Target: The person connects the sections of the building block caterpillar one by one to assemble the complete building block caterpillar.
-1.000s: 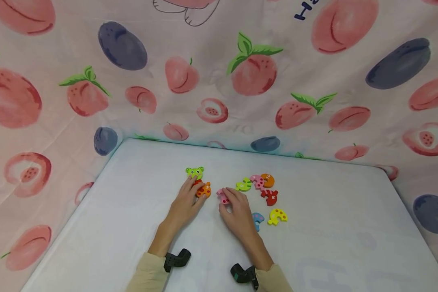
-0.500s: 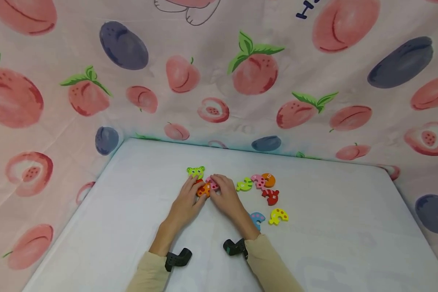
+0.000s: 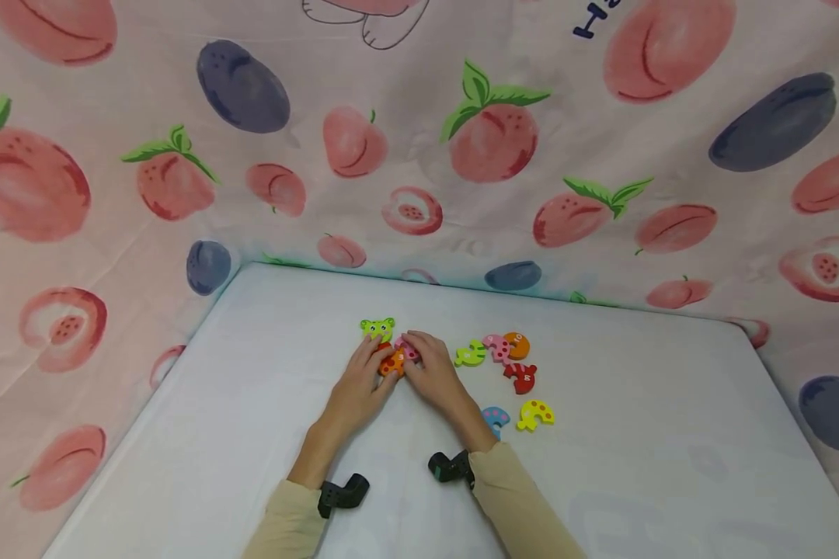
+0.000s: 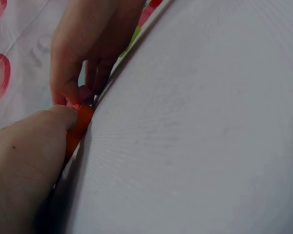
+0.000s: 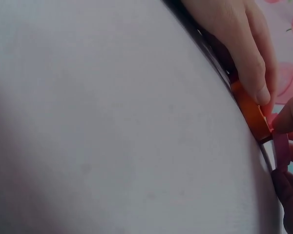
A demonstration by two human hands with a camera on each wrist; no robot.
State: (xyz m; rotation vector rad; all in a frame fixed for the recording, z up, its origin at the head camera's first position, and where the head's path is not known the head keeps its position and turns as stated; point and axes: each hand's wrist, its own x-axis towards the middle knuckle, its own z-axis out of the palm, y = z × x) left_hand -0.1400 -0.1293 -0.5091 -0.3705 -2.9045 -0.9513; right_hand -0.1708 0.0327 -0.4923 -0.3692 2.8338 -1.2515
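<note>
On the white table, my left hand point(image 3: 353, 394) holds an orange spotted puzzle piece point(image 3: 392, 363) between thumb and fingers. A red piece shows partly under those fingers, and a green animal-head piece point(image 3: 377, 329) lies just beyond the fingertips. My right hand point(image 3: 435, 378) pinches a pink spotted puzzle piece point(image 3: 409, 351) right against the orange one's right side. In the right wrist view, the pink piece point(image 5: 281, 150) stands tilted between thumb and fingers, at the end of the orange piece point(image 5: 252, 111). The left wrist view shows both hands meeting at the orange edge point(image 4: 79, 127).
To the right lie a green striped piece point(image 3: 471, 354), another pink spotted piece point(image 3: 496, 347), a round orange piece point(image 3: 517, 345) and a red striped piece point(image 3: 521, 378). Nearer are a blue piece point(image 3: 495, 418), partly behind the right forearm, and a yellow piece point(image 3: 535, 414). A fruit-print curtain point(image 3: 412, 155) hangs behind.
My right hand has moved left and slightly away from me, bringing the pink piece against the orange one. Over the last half second both hands stay almost in place.
</note>
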